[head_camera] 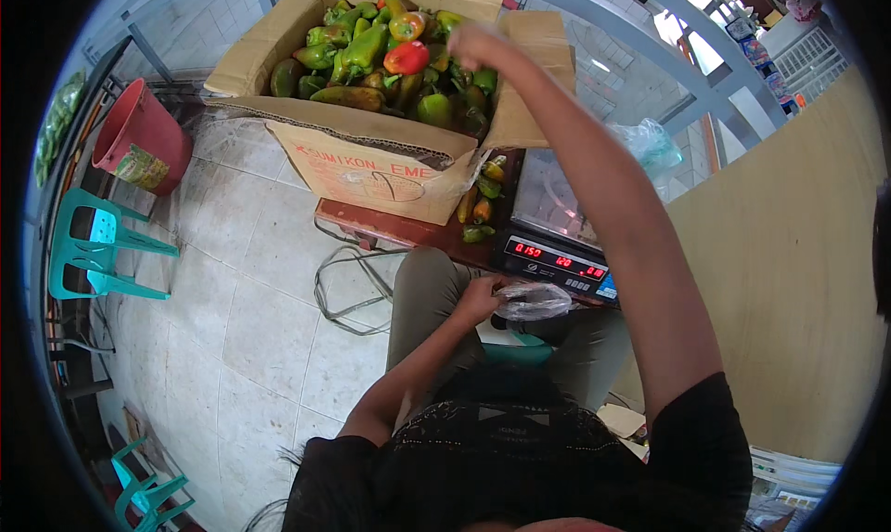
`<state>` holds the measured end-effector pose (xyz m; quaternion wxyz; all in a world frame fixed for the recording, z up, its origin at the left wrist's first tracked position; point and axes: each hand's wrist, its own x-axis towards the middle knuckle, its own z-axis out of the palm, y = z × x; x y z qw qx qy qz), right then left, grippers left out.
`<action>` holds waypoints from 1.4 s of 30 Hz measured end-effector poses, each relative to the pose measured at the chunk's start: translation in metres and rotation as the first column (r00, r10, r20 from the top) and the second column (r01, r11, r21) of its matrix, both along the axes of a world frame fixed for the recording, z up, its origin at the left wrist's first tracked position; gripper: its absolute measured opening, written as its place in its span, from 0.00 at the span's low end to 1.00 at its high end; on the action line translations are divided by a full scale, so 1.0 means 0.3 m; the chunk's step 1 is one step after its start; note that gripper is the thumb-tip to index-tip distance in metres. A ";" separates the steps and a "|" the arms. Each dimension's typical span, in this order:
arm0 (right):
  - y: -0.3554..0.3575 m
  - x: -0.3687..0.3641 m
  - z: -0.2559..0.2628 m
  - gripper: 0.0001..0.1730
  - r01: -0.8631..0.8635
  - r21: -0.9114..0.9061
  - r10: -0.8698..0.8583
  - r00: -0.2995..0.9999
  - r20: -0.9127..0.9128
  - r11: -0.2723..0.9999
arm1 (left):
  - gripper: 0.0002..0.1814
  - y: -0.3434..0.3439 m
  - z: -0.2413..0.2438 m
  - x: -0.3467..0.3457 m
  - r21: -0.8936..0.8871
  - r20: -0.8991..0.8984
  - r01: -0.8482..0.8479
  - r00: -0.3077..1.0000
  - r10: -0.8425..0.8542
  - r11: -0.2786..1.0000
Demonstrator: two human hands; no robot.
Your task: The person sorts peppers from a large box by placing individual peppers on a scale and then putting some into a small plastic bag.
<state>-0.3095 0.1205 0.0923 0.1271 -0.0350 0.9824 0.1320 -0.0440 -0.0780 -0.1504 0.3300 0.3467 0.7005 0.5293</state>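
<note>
My left hand [480, 299] holds a clear plastic bag [536, 301] by its edge, low over my lap. The bag's mouth gapes toward the right. My right hand [479, 47] is over the right side of a cardboard box [369, 170] full of green and reddish peppers [365, 51]. It is blurred, and whether its fingers grip a pepper cannot be told. A bright red pepper [407, 58] lies on top of the pile. Beside the box stands a digital scale [557, 260] with lit red digits; my right forearm hides part of its metal pan [546, 191].
Several loose peppers [482, 210] lie between box and scale on a reddish-brown bench [376, 222]. A crumpled plastic bag [647, 149] is behind the scale. A wooden panel [773, 274] stands right. Left are a red bucket [150, 142], a green plastic chair [104, 243] and a floor cable [324, 302].
</note>
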 end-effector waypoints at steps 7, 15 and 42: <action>-0.087 0.067 -0.103 0.16 0.160 -0.182 -0.110 0.961 0.255 0.970 | 0.17 -0.020 0.049 -0.019 -0.111 0.062 0.056 0.997 -0.049 0.992; -0.079 0.122 -0.069 0.16 0.173 -0.144 -0.153 0.978 0.140 0.974 | 0.14 -0.012 0.019 -0.002 -0.042 0.049 0.028 0.998 -0.026 0.999; 0.557 1.223 -0.400 0.22 0.046 -0.966 -0.953 0.159 0.258 -0.254 | 0.11 -0.028 -0.032 -0.025 -0.088 -0.130 0.102 0.985 -0.113 0.991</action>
